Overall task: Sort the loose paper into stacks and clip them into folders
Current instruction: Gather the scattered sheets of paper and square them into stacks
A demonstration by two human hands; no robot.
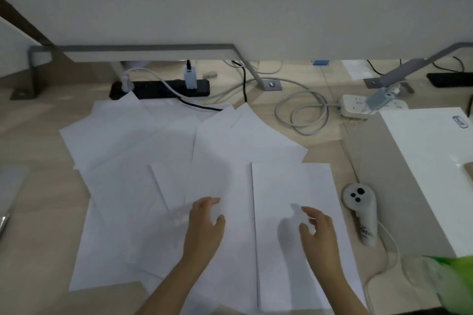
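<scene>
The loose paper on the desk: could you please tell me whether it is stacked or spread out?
Mostly spread out: sheets overlap at differing angles across the desk; only one squared pile lies at the right.

A: What sits along the back of the wooden surface (35, 250)?
B: A black power strip (163, 88) with a white adapter (190, 80) plugged in, and further right a white power strip (354, 108), a grey cable (302, 115) coiled between them.
A: And on the right?
B: A white handheld controller (359, 210) with three black buttons (its cord trails toward the near edge), beside a flat white board (425, 161). Something green (453, 281), blurred, fills the near right corner.
</scene>
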